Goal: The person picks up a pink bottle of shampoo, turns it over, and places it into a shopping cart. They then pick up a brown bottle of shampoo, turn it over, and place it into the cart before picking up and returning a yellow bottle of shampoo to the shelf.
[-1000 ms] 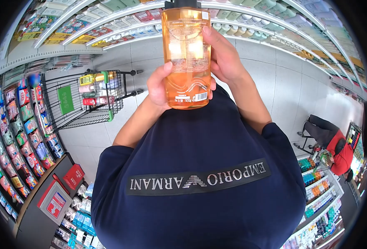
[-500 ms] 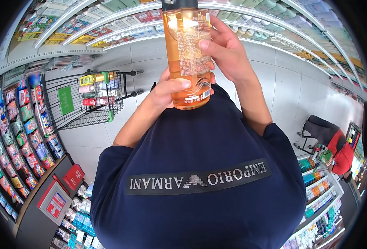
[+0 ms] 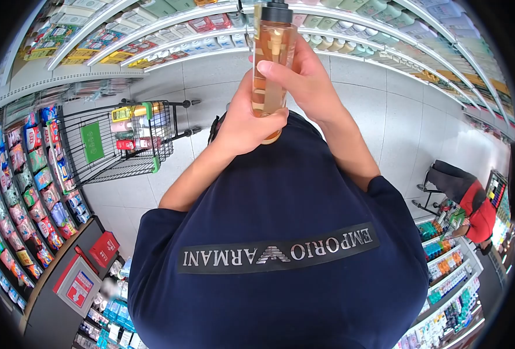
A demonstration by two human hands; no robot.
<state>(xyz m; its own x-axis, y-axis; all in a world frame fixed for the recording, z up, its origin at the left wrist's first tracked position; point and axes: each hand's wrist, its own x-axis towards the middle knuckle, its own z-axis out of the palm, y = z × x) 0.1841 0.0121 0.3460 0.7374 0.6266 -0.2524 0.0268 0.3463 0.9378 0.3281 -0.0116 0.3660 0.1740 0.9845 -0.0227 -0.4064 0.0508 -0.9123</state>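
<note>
A pump bottle [image 3: 275, 49] of clear amber liquid with a black pump top stands upright in front of my chest, turned to a narrow side. My left hand [image 3: 247, 116] is wrapped around its lower part, with the thumb across the front. Higher up, my right hand [image 3: 304, 78] grips the bottle from the right, its thumb pressed on the near face. The fingers behind the bottle are mostly hidden.
A shopping cart [image 3: 118, 136] holding several packaged goods stands on the left. Stocked shelves [image 3: 211, 42] run ahead, with bagged goods [image 3: 27, 180] at far left. A person in red and black [image 3: 473, 209] is at the right beside another cart.
The bottle has turned from its broad printed label to a narrower side and shifted slightly right. My left hand has moved right and wrapped further around it; my right hand has shifted slightly left.
</note>
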